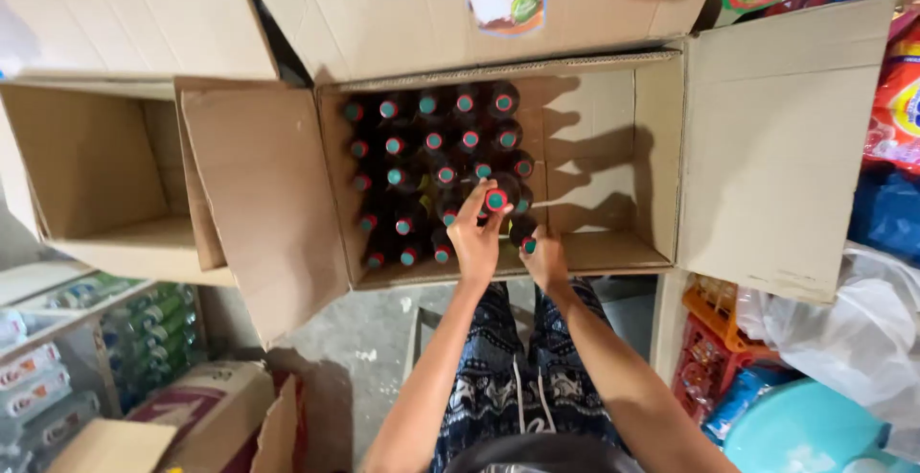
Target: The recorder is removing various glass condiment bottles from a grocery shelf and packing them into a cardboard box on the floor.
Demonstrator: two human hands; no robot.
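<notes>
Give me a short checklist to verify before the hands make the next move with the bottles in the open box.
1. Left hand grips a dark bottle near its cap: ok.
2. Right hand on a second bottle at the front wall: touching; firm grip cannot tell.
3. Box flaps folded out, opening free: ok.
4. Bare space in the right part of the box: ok.
5. Other bottles standing upright in rows: ok.
6. Bottles full or empty: cannot tell.

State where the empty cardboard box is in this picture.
In the head view, the empty cardboard box lies at the left, touching the open box of bottles where the left hand holds a bottle.
</notes>
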